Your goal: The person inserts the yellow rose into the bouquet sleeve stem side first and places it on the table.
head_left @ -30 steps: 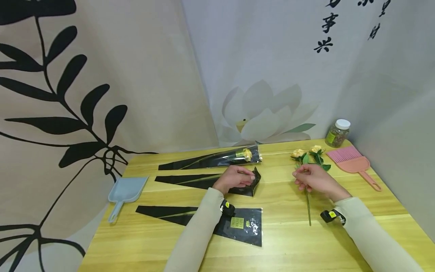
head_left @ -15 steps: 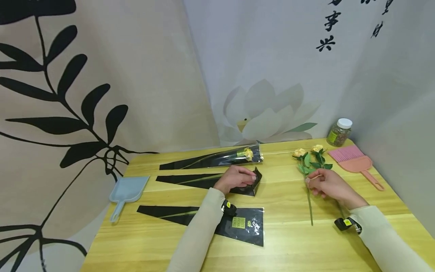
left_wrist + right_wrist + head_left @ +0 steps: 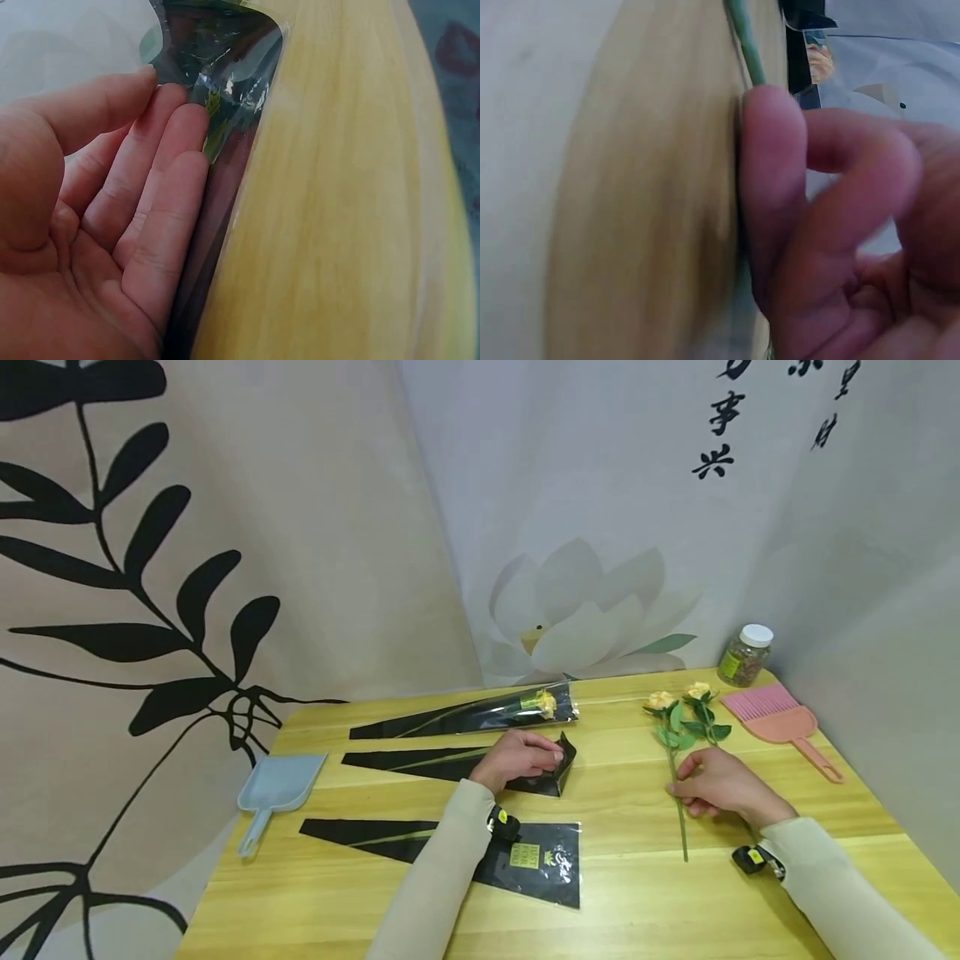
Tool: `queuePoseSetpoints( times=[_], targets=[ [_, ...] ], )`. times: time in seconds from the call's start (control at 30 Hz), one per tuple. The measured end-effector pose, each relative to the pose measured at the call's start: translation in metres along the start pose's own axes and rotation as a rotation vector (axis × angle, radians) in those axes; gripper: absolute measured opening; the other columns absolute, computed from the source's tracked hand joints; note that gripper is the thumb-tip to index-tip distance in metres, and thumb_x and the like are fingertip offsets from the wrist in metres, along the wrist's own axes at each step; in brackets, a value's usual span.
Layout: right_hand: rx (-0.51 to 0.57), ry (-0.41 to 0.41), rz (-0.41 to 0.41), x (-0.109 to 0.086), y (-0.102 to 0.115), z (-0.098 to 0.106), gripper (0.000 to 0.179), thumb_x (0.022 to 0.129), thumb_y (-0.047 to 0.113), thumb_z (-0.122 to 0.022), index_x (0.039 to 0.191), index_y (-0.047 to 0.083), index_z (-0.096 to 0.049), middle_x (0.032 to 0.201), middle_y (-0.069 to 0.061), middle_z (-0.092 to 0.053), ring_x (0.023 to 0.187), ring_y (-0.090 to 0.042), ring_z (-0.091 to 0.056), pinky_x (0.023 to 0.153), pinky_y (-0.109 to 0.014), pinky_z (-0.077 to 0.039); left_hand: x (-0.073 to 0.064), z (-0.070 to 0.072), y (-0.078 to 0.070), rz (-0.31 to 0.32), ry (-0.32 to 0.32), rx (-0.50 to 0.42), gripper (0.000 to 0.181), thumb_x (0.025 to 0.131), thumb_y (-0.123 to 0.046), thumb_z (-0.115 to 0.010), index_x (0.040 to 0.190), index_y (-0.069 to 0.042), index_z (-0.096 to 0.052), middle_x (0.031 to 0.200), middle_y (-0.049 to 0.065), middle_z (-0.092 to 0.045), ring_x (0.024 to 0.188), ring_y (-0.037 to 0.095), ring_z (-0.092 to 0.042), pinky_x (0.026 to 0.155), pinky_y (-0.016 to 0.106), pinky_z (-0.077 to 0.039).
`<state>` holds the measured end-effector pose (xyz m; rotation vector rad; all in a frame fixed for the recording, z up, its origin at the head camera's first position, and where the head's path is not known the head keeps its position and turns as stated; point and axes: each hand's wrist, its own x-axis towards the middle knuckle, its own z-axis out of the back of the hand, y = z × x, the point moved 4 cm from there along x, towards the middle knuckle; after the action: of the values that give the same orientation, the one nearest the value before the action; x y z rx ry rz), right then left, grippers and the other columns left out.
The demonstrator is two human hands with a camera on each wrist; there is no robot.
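My left hand (image 3: 519, 757) pinches the mouth of a black flower sleeve (image 3: 420, 760), the middle one of three; its corner stands up off the table. In the left wrist view, thumb and index tips meet at the shiny film (image 3: 232, 75), the other fingers lying along it. My right hand (image 3: 720, 785) has thumb and fingertips at the stem (image 3: 681, 822) of a yellow rose (image 3: 661, 701), which lies on the table. In the right wrist view, the green stem (image 3: 744, 41) runs in behind a fingertip. A second yellow rose (image 3: 699, 691) lies just right of it.
Behind, another sleeve (image 3: 465, 714) holds a yellow rose; a flat printed one (image 3: 551, 877) lies nearer, under the left forearm. A blue dustpan (image 3: 277, 781) lies left. A pink brush and dustpan (image 3: 776, 718) and lidded jar (image 3: 744, 656) are at right.
My right hand has moved down from the rose leaves along the stem, toward me, while the rose stays put. My left hand keeps its place at the sleeve's mouth.
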<state>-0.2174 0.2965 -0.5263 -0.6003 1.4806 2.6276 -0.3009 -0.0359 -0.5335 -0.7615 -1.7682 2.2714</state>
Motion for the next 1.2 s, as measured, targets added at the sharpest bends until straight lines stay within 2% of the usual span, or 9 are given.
queuePoseSetpoints(
  times=[0.17, 0.43, 0.67, 0.87, 1.2],
  targets=[
    [-0.055, 0.001, -0.023, 0.002, 0.003, -0.001, 0.028, 0.096, 0.019, -0.077, 0.102, -0.003, -0.061, 0.071, -0.008, -0.071, 0.056, -0.017, -0.069, 0.043, -0.023, -0.046, -0.001, 0.001, 0.0, 0.006, -0.006, -0.01, 0.018, 0.093, -0.025, -0.084, 0.109, -0.017, -0.084, 0.112, 0.0, -0.081, 0.099, 0.017, -0.078, 0.094, 0.041, -0.064],
    [-0.02, 0.026, -0.003, 0.002, 0.005, -0.002, 0.026, 0.101, 0.02, -0.072, 0.104, -0.004, -0.063, 0.077, -0.009, -0.071, 0.058, -0.015, -0.069, 0.044, -0.024, -0.048, -0.001, 0.001, 0.001, 0.003, 0.003, 0.0, 0.02, 0.093, -0.025, -0.083, 0.11, -0.016, -0.084, 0.112, 0.001, -0.081, 0.1, 0.018, -0.078, 0.095, 0.041, -0.064],
    [-0.008, 0.022, 0.068, 0.012, 0.028, 0.001, 0.032, 0.105, 0.023, -0.068, 0.114, -0.006, -0.062, 0.083, -0.009, -0.073, 0.063, -0.017, -0.069, 0.048, -0.027, -0.052, 0.0, 0.001, 0.002, 0.006, -0.008, -0.014, 0.018, 0.093, -0.025, -0.084, 0.108, -0.016, -0.084, 0.111, 0.001, -0.082, 0.097, 0.017, -0.078, 0.093, 0.04, -0.065],
    [0.003, -0.02, 0.122, 0.027, 0.046, -0.006, 0.032, 0.105, 0.024, -0.067, 0.114, -0.006, -0.063, 0.084, -0.008, -0.075, 0.065, -0.019, -0.069, 0.06, -0.034, -0.062, 0.001, 0.0, 0.001, 0.007, -0.008, -0.016, 0.018, 0.092, -0.024, -0.085, 0.108, -0.015, -0.084, 0.11, 0.001, -0.082, 0.098, 0.017, -0.078, 0.093, 0.041, -0.065],
    [0.062, -0.092, 0.191, 0.048, 0.089, -0.023, 0.035, 0.106, 0.028, -0.066, 0.119, -0.004, -0.061, 0.091, -0.012, -0.078, 0.06, -0.019, -0.064, 0.059, -0.036, -0.056, 0.0, 0.001, 0.002, 0.008, -0.002, -0.006, 0.019, 0.092, -0.027, -0.085, 0.109, -0.017, -0.084, 0.11, -0.002, -0.082, 0.097, 0.015, -0.078, 0.092, 0.038, -0.065]
  ],
)
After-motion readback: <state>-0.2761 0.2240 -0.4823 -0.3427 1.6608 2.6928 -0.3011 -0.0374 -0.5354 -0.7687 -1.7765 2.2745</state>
